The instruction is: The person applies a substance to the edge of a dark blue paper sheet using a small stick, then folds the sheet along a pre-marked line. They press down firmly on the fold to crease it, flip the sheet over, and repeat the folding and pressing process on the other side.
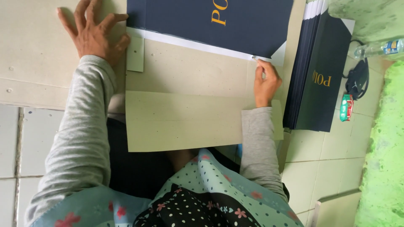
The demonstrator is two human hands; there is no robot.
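Note:
A dark navy printed sheet with gold lettering and a white edge lies over a grey cardboard panel. My left hand is spread flat on the cardboard surface at the sheet's left corner, beside a small cardboard tab. My right hand pinches the white edge of the navy sheet near its right corner. A second grey cardboard panel lies nearer to me, over my lap.
A stack of finished navy folders stands at the right on the white tiled floor. Beyond it lie a clear plastic bottle, a black bag and a small red-green packet. A green wall borders the right.

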